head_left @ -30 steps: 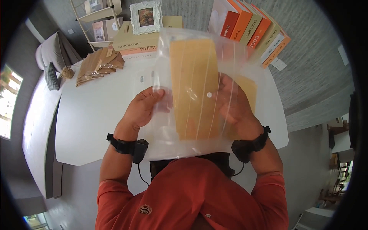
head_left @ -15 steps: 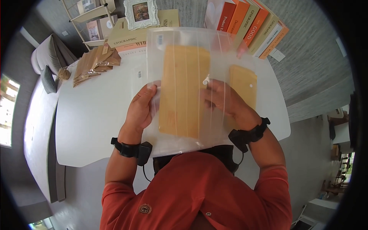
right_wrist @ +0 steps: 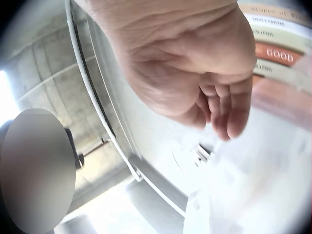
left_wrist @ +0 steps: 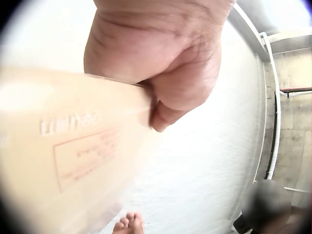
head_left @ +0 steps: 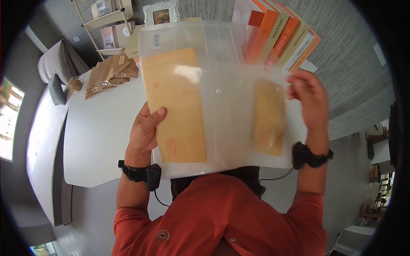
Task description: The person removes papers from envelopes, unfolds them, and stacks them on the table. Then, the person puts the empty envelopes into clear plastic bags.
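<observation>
A clear plastic folder (head_left: 228, 115) is held up over the table, its clear side spread to the right. Inside or against its left part lies a yellow envelope (head_left: 179, 128) with red print; the same envelope (left_wrist: 73, 146) fills the left of the left wrist view. The left hand (head_left: 147, 130) grips the folder's left edge, thumb across the front. At the folder's right edge the right hand (head_left: 309, 100) has bent fingers and appears to pinch the plastic; its fingertips are blurred. Another yellow envelope (head_left: 269, 123) shows hazily behind the plastic.
Brown paper packets (head_left: 111, 74) lie at the white table's (head_left: 98, 136) back left, beside a ball of twine (head_left: 75, 84). A white picture frame (head_left: 161, 16) stands at the back; leaning books (head_left: 277, 38) stand at the back right.
The right hand has moved from the button area outward to the right, and the plastic has spread with it. The folder and its envelope have shifted left; the left thumb now lies over the envelope.
</observation>
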The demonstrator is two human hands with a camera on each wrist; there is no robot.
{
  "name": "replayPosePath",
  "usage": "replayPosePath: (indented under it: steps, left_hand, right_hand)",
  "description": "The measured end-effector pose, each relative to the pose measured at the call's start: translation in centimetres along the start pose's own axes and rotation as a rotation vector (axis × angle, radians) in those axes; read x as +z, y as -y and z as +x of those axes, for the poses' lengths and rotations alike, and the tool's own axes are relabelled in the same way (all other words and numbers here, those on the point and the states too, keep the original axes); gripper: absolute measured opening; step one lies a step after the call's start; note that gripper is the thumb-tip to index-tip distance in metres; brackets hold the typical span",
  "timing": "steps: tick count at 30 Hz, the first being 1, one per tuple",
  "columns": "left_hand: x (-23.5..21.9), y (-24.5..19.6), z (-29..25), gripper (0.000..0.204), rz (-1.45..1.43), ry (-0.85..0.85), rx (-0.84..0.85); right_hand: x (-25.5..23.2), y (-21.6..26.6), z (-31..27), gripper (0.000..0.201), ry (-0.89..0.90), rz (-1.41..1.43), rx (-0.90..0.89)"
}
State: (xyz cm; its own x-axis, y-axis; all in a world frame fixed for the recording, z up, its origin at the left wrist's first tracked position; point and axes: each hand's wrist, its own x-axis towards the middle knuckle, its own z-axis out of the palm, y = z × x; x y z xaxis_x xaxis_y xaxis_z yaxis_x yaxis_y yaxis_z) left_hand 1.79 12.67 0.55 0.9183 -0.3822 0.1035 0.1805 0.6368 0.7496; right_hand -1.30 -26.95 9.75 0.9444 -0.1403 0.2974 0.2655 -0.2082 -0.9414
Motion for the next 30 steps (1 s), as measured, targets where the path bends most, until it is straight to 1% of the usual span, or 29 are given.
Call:
replayPosePath:
  steps: [1,3,4,6,7,8,10,12,13,14,17,20,21,23,24,25,27,29,30]
  left_hand:
    - [-0.5,-0.5,-0.1,0.039,-0.026,0.022,0.017]
    - [-1.2,-1.0,-0.1,0.041,-0.075,0.079,0.045]
    - [-1.3,-0.8,0.2,0.042,-0.083,0.065,0.048]
    - [-1.3,-0.1,0.8,0.044,-0.099,0.045,0.048]
    - [-1.2,0.2,1.1,0.044,-0.092,0.049,0.036]
    - [-1.1,0.6,1.3,0.044,-0.083,0.050,0.023]
    - [-0.7,0.8,1.4,0.044,-0.036,0.028,-0.012]
    - [-0.3,0.5,1.2,0.044,0.043,-0.017,-0.050]
    - [-0.1,0.2,1.0,0.044,0.038,-0.021,-0.063]
    - [0.2,-0.3,0.8,0.044,0.033,-0.026,-0.071]
    - [0.0,-1.0,0.0,0.045,0.060,-0.056,-0.075]
    - [-0.2,-2.1,-0.8,0.045,0.125,-0.074,-0.085]
    - [-0.3,-2.5,-1.1,0.045,0.151,-0.079,-0.095]
    - [-1.9,-4.2,-2.3,0.043,0.158,-0.113,-0.041]
    - [-3.0,-5.3,-3.1,0.042,0.164,-0.136,-0.016]
    - [-3.7,-6.9,-4.0,0.039,0.181,-0.207,0.044]
    - [-6.3,-10.3,-6.1,0.038,0.272,-0.334,0.096]
    - [-10.6,-13.2,-8.5,0.037,0.355,-0.425,0.056]
    - [-12.6,-14.3,-9.5,0.040,0.410,-0.470,0.004]
  right_hand:
    - [-2.3,0.5,-0.3,0.019,-0.209,0.027,0.006]
    - [-4.8,-1.0,-1.0,0.024,-0.237,-0.013,0.087]
    - [-5.3,-2.0,-1.6,0.027,-0.260,-0.035,0.130]
    - [-3.0,-4.1,-3.0,0.034,-0.090,0.083,0.305]
    - [-2.0,-5.7,-3.8,0.042,0.035,0.423,0.385]
    - [0.8,-3.4,-4.7,0.047,0.126,0.798,0.468]
    - [3.4,-3.1,-4.1,0.035,0.355,0.698,0.604]
    - [5.1,-2.8,-4.0,0.032,0.346,0.674,0.516]
    - [5.7,-2.7,-3.9,0.030,0.346,0.661,0.472]
    - [6.2,-3.0,-3.6,0.026,0.329,0.575,0.472]
    - [7.2,-4.3,-3.2,0.024,0.390,0.285,0.277]
    - [8.3,-4.1,-3.0,0.021,0.427,0.321,0.299]
    - [8.7,-3.7,-2.9,0.022,0.415,0.278,0.326]
    - [9.4,-2.3,-2.8,0.023,0.394,0.199,0.379]
    - [9.1,-2.1,-2.8,0.025,0.328,0.212,0.347]
    - [8.2,-2.1,-2.9,0.026,0.262,0.226,0.318]
    - [5.5,-2.3,-3.1,0.027,0.160,0.164,0.231]
    - [2.1,-3.2,-3.5,0.025,0.060,0.035,0.209]
    - [0.5,-4.2,-3.6,0.025,0.001,-0.025,0.220]
